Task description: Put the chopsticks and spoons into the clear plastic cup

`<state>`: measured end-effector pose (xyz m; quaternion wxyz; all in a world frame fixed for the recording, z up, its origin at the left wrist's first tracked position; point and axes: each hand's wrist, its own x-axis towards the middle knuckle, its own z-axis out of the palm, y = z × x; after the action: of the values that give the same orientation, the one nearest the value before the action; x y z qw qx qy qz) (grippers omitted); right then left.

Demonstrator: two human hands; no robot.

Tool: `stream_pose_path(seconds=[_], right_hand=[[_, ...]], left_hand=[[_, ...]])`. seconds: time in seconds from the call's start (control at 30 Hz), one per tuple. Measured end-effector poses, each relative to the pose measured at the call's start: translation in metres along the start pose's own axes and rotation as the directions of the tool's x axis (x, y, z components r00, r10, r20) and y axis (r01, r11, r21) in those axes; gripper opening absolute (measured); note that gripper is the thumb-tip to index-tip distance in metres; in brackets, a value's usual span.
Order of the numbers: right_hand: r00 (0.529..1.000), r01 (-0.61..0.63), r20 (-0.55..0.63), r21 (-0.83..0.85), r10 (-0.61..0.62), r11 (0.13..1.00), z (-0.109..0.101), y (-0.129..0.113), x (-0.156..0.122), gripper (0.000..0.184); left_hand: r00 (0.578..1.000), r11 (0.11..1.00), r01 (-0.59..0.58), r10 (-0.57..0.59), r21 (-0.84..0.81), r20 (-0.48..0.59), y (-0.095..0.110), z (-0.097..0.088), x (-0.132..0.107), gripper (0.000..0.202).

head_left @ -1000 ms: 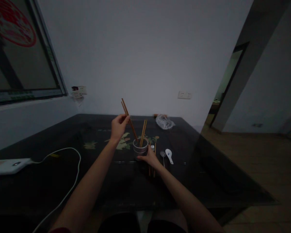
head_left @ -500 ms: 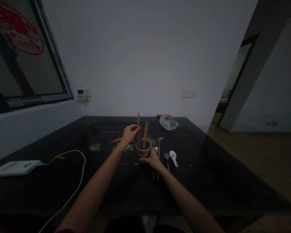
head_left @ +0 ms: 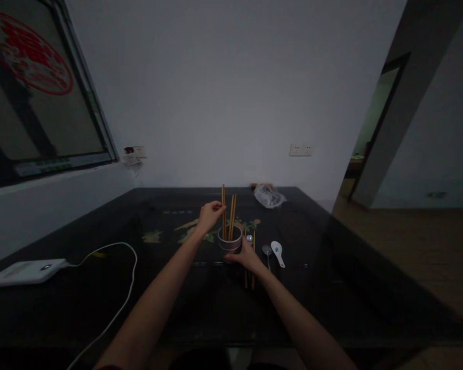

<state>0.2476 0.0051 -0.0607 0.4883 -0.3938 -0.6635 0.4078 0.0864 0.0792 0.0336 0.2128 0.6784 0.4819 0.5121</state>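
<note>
A small grey cup (head_left: 229,240) stands on the dark table (head_left: 81,288) with several wooden chopsticks (head_left: 228,210) upright in it. My left hand (head_left: 210,213) pinches a pair of those chopsticks just above the rim. From the near side, my right hand (head_left: 248,255) wraps around the cup's base. More chopsticks (head_left: 252,260) lie flat on the table right of the cup, partly under my right hand.
A metal spoon (head_left: 267,252) and a white ceramic spoon (head_left: 278,253) lie right of the cup. A crumpled plastic bag (head_left: 268,195) sits at the table's far edge. A white device (head_left: 25,271) with a looping white cable (head_left: 129,272) lies at the left. A doorway opens at the right.
My left hand has brought a slanted pair of chopsticks down and upright into the cup. My right hand has stayed on the cup.
</note>
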Motion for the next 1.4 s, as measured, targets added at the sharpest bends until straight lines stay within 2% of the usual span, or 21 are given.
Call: stream_pose_path(seconds=[0.33,0.6,0.7,0.83,0.93,1.27,1.4], right_hand=[[1.0,-0.001,0.013,0.033,0.001,0.999,-0.001,0.011,0.002,0.085],[1.0,-0.005,0.009,0.036,0.004,0.999,0.0,0.013,0.003,0.083],[1.0,0.007,0.024,0.056,-0.009,0.998,-0.001,0.01,0.003,0.086],[0.999,-0.002,0.041,0.051,0.0,0.999,-0.002,0.005,0.002,0.089],[0.999,-0.014,0.04,0.039,0.012,0.999,-0.002,0.005,0.001,0.087],[0.999,0.003,0.051,0.044,-0.005,0.999,-0.003,0.005,0.002,0.088],[0.999,-0.007,0.045,0.021,0.006,1.0,-0.003,0.006,0.003,0.093]], left_hand=[[0.995,0.998,0.047,-0.051,0.045,0.084,-0.007,0.007,-0.008,0.019],[0.99,0.998,0.063,-0.059,-0.024,0.128,-0.018,0.012,-0.012,0.021],[0.992,0.995,0.077,-0.071,-0.056,0.105,-0.02,0.01,-0.016,0.025],[0.999,0.994,0.05,-0.05,-0.093,-0.003,-0.022,0.002,-0.028,0.029],[0.999,0.991,0.031,-0.036,-0.132,-0.036,-0.026,-0.002,-0.037,0.032],[0.995,0.988,0.097,-0.092,-0.118,0.042,-0.021,0.015,-0.028,0.024],[0.992,0.988,0.108,-0.1,-0.11,0.078,-0.018,0.016,-0.027,0.022]])
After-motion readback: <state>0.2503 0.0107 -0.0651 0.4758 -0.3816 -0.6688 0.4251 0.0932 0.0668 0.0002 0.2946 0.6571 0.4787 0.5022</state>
